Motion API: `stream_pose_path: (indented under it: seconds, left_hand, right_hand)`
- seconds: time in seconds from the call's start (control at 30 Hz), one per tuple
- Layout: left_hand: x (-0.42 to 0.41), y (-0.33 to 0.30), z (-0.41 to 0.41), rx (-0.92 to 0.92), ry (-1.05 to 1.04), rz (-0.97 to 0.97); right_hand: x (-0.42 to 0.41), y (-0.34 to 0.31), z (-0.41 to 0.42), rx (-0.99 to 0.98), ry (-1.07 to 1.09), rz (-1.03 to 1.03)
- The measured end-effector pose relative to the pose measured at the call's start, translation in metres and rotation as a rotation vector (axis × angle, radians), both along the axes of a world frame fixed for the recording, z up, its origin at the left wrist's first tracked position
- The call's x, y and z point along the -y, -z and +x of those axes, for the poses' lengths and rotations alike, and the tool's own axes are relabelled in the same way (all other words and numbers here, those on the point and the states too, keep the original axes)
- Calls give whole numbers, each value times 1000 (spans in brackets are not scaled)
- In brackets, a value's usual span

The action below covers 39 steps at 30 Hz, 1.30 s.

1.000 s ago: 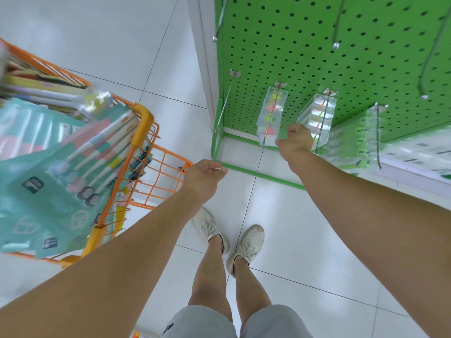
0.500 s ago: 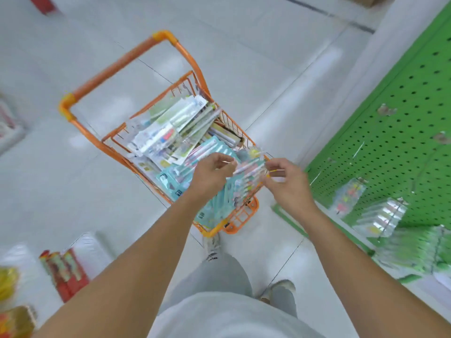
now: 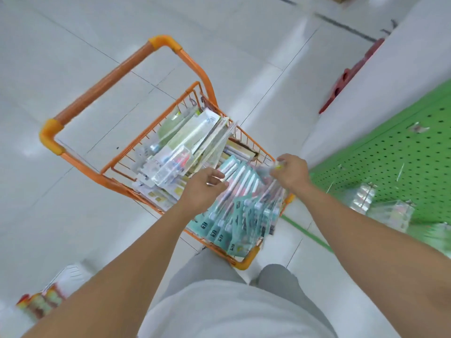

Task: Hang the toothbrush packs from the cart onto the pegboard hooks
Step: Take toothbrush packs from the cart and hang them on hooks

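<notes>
An orange wire cart stands in front of me, full of toothbrush packs. Teal packs stand in a row at its near end; clear and pale green packs lie piled further back. My right hand pinches the top of a clear toothbrush pack above the teal row. Over the same row hovers my left hand, its fingers curled, touching a pack top; whether it grips is unclear. The green pegboard is at the right, with several clear packs hanging low on its hooks.
White tiled floor surrounds the cart. Red and yellow goods and a white basket lie on the floor at lower left. A red item leans against the white shelf end at upper right. My legs are just behind the cart.
A second ago my right hand was at the pegboard packs. I have since turned to the cart, both hands reached into the teal packs, and the right hand has taken hold of a clear pack.
</notes>
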<state>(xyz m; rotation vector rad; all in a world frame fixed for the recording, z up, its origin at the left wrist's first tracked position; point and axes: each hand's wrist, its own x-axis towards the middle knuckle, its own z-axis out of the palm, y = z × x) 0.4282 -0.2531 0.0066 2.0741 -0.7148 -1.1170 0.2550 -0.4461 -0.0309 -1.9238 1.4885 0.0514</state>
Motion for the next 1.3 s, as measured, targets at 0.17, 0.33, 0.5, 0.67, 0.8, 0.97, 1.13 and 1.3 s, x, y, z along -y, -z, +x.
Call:
stream_pose_path:
  seconds: [0.17,0.33,0.5,0.67,0.8,0.97,1.13,1.3]
  left_hand:
    - [37,-18,-8,110,209,-154]
    - [83,-45,-49,40,529,-312]
    - [105,-49,-112,-417,582,-94]
    - [127,-30,-192,-346,652,7]
    - [136,9,-257,-219,696,55]
    - [135,69,-330,-32,651,204]
    - [134,124,-360,-81,457,303]
    - [143,151,-355,-93,370,328]
  right_hand:
    - [-4,-88,-12,179,181,-10]
    - [-10,-145,-49,387,420,427]
    - [-21,-132,-123,682,498,541]
    - [-34,-87,-203,772,667,482]
    - [-34,-51,-267,659,743,550]
    - [-17,31,-325,573,714,559]
    - [2,118,-346,427,639,494]
    - [24,176,-350,419,727,433]
